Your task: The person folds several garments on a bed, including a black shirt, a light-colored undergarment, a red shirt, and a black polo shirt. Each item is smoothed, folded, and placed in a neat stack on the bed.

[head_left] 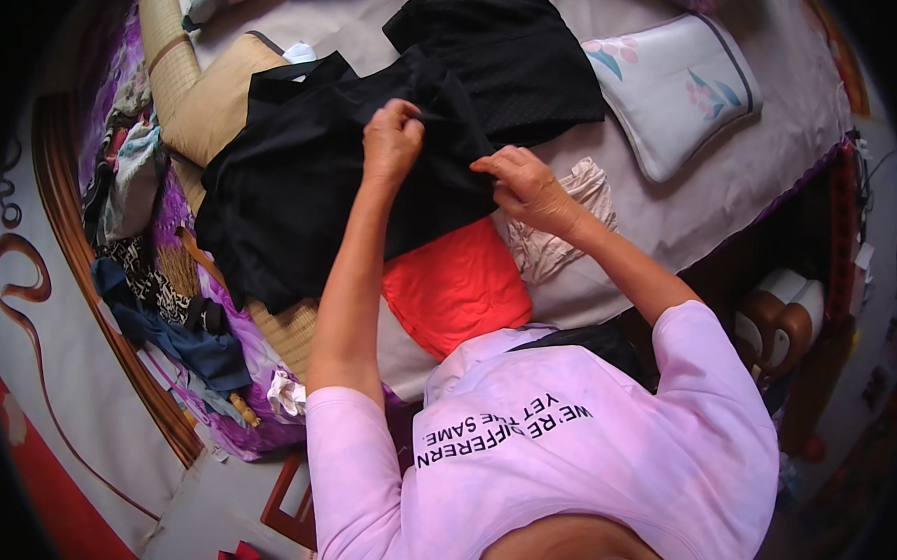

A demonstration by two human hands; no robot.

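Observation:
A black garment (304, 176) lies spread and slightly rumpled across the bed; I cannot tell its exact kind. My left hand (392, 142) is closed on the cloth near its middle, with the fingertips partly hidden. At the garment's right edge, my right hand (532, 184) pinches the cloth between thumb and fingers. Just beyond it lies a folded black garment (504, 62). A folded red cloth (459, 290) rests close to my body, partly beneath the black garment's near edge. Beside it, under my right wrist, is a crumpled beige garment (590, 199).
A white flowered pillow (681, 95) sits at the right on the pale bed sheet (745, 192). At the left are a tan pillow (225, 100), a rolled straw mat (168, 47) and a heap of mixed clothes (175, 322) along the bed's edge.

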